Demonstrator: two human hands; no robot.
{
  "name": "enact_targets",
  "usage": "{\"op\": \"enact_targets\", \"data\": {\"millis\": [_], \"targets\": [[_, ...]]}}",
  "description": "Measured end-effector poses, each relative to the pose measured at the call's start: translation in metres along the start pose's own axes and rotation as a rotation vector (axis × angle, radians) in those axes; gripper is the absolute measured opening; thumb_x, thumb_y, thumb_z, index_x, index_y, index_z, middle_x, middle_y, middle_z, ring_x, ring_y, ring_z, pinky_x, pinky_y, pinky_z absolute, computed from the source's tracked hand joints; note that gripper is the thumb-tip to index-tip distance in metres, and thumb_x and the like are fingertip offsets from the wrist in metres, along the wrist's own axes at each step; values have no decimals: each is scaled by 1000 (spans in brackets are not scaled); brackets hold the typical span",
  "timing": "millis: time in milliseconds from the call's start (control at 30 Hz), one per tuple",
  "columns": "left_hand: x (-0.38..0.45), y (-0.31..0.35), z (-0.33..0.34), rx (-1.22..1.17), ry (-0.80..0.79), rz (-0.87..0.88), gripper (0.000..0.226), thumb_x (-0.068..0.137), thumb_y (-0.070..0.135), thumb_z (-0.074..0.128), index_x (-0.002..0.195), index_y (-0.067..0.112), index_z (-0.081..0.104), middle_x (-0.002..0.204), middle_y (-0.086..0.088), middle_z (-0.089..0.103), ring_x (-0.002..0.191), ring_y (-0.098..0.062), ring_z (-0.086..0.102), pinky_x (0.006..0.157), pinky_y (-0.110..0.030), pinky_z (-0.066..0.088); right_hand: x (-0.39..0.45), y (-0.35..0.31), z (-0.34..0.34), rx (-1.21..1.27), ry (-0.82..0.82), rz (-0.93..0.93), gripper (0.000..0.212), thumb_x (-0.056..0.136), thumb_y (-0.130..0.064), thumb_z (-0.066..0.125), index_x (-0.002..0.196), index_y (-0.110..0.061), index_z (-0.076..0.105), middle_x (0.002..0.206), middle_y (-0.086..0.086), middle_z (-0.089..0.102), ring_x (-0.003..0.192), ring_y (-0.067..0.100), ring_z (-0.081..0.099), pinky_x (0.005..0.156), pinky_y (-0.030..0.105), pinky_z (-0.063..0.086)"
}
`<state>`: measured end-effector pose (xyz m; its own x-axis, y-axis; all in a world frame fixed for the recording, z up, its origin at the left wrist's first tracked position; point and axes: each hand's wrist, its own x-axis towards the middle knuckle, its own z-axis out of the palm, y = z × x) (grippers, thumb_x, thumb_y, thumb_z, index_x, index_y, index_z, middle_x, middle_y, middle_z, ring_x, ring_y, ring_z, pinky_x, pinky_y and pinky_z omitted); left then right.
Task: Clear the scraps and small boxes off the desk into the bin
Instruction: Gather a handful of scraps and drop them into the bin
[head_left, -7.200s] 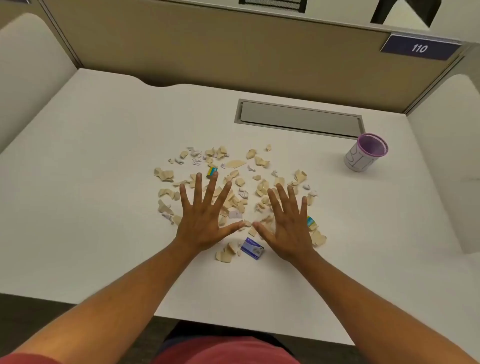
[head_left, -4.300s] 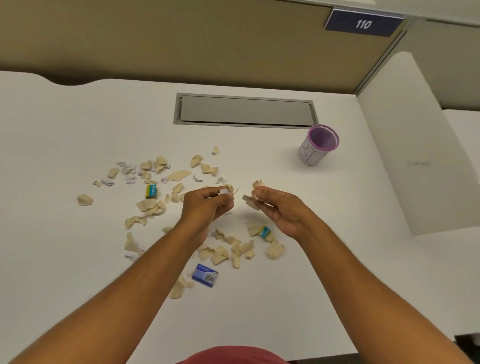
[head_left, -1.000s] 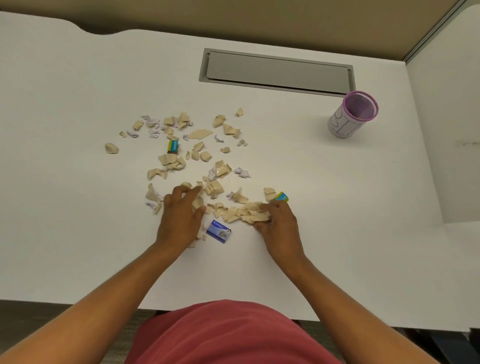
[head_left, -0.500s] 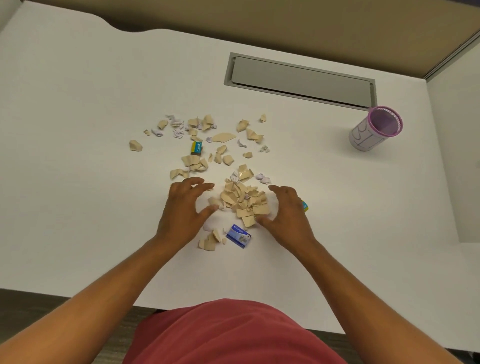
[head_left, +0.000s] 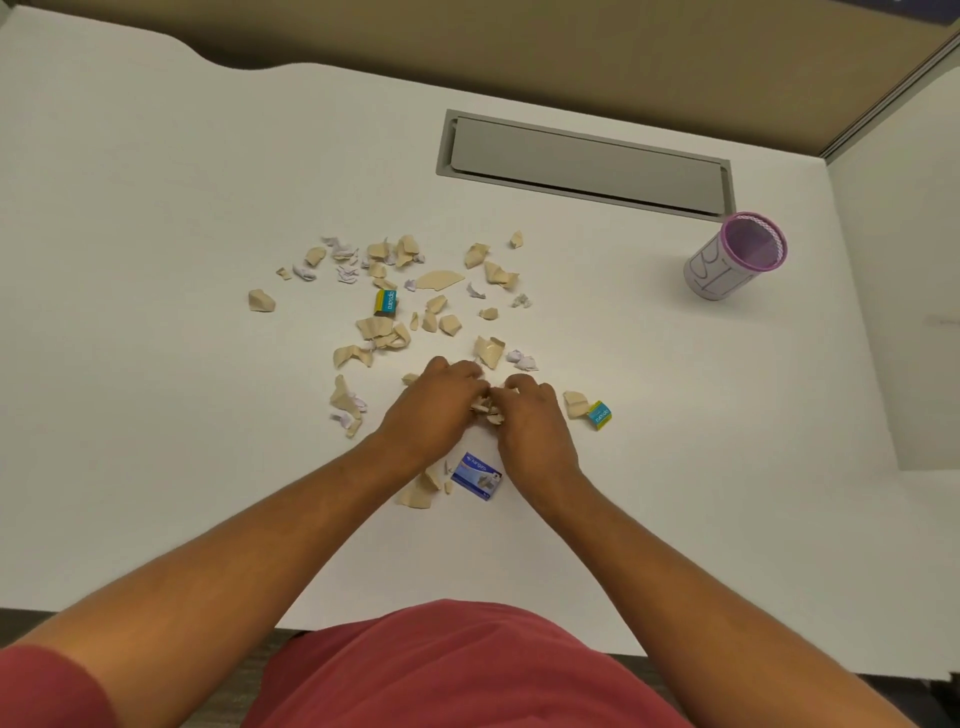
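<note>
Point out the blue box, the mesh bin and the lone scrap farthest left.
blue box (head_left: 477, 476), head view, top face.
mesh bin (head_left: 719, 270), head view, outer wall.
lone scrap (head_left: 261, 301), head view, centre.

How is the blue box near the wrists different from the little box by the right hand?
The blue box is bigger, mostly dark blue and white, and lies flat between the wrists. The little box is teal and yellow and sits beside the right hand. Both are small cardboard boxes on the desk, with neither held.

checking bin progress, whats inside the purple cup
The purple cup shows only its mesh inner wall from here; no scraps are visible. Its bottom is hidden by the near wall.
</note>
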<state>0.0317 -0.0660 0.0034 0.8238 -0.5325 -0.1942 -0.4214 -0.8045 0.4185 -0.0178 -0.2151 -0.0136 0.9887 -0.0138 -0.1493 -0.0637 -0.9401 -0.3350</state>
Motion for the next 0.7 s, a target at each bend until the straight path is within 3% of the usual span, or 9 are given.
{"op": "enact_targets", "data": {"millis": [133, 267, 333, 433, 567, 700], "targets": [[2, 2, 5, -99, 94, -110, 26, 98, 19, 65, 122, 16, 74, 121, -3, 73, 113, -25, 61, 88, -29, 42, 2, 8, -8, 104, 0, 33, 27, 85, 4, 59, 100, -10, 76, 100, 6, 69, 97, 26, 60, 82, 42, 52], [5, 1, 0, -411, 192, -331, 22, 87, 19, 80, 109, 17, 81, 104, -1, 79, 94, -16, 70, 77, -18, 46, 5, 16, -31, 496, 53, 264, 17, 86, -7, 70, 97, -15, 81, 99, -2, 78, 87, 10, 66, 75, 14, 48], [10, 2, -3, -554, 209, -411, 21, 83, 18, 84, 104, 20, 83, 97, 2, 78, 88, -12, 70, 68, -11, 44, 8, 26, -39, 714, 34, 382, 14, 82, -14, 78, 93, -21, 83, 92, -6, 80, 82, 8, 71, 72, 17, 52], [20, 13, -12, -908, 207, -482, 19, 82, 9, 85, 100, 14, 83, 93, 0, 78, 86, -17, 75, 71, -18, 56, 12, 42, -53, 1131, -49, 550, 15, 79, -9, 83, 94, -14, 82, 92, 6, 81, 82, 18, 73, 83, 38, 63], [41, 41, -28, -1372, 144, -510, 19, 82, -1, 84, 101, -1, 78, 95, -12, 80, 86, -22, 77, 77, -27, 65, 16, 64, -83, 1490, -120, 601, 21, 86, -3, 78, 107, -1, 76, 98, 14, 75, 89, 24, 70, 73, 28, 62], [77, 74, -42, -1492, 90, -467, 26, 83, -1, 82, 108, -8, 74, 105, -21, 79, 99, -29, 78, 83, -29, 65, 24, 97, -117, 1592, -37, 586, 18, 87, 1, 74, 105, 1, 75, 101, 14, 75, 93, 23, 73, 91, 30, 61]]}}
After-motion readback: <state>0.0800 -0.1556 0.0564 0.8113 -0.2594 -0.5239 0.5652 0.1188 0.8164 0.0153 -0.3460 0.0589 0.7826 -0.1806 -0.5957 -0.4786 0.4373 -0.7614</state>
